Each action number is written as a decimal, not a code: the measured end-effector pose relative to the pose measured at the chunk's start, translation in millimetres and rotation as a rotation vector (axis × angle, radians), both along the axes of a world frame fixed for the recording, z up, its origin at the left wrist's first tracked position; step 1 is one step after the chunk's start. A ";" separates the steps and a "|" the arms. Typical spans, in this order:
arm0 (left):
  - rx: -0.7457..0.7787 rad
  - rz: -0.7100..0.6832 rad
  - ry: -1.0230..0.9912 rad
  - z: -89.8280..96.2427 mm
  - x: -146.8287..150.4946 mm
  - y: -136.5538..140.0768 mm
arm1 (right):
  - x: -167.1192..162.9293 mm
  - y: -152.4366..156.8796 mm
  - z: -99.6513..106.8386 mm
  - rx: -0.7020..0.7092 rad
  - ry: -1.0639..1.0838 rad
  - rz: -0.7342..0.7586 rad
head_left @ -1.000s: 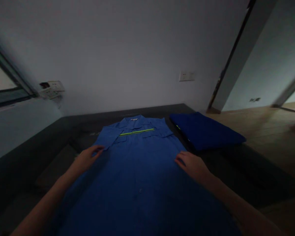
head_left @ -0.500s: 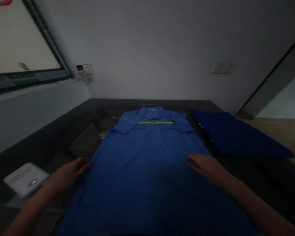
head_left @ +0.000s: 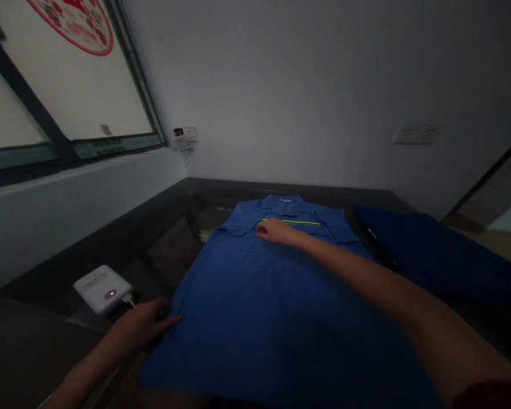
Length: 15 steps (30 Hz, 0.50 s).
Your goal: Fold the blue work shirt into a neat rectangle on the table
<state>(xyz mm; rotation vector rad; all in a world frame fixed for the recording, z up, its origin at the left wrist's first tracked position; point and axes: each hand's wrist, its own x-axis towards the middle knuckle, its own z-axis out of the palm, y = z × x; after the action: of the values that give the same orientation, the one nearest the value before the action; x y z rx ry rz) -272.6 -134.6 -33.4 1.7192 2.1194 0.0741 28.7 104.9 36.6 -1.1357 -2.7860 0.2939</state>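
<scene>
A blue work shirt (head_left: 255,295) lies front up and spread out, its collar at the far end and a yellow-green stripe (head_left: 302,222) across the chest. At its near left edge is my left hand (head_left: 147,321), the thumb on the cloth and the other fingers curled at the edge, closed on it. My right hand (head_left: 275,231) reaches across to the chest, beside the left-side sleeve and over part of the stripe. Its fingers are curled together; whether cloth is pinched in them is hidden.
Right of the shirt lies a folded dark blue garment (head_left: 434,250). A white box-shaped device (head_left: 102,288) with a plugged-in cable sits on the dark tabletop (head_left: 153,199) at left. Wall sockets (head_left: 417,134) and a window (head_left: 106,96) are beyond.
My right hand has moved from the shirt's right side forward and left onto the chest. My left hand is lower along the left edge. The view has shifted left.
</scene>
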 end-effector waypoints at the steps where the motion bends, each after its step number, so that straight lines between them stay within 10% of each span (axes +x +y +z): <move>1: -0.010 -0.008 -0.015 -0.5 -0.8 -1.2 | -15.3 8.3 -2.3 0.001 -0.002 -0.015; 15: 0.077 -0.001 -0.370 16.5 7.0 -22.3 | -175.5 86.3 -52.2 0.047 0.019 -0.360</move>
<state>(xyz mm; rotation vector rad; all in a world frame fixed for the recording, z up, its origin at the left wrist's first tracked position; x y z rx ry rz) -265.5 -156.9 -16.9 1.6031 1.8622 0.4439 -146.7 191.3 -15.6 -1.5766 -2.4910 0.1993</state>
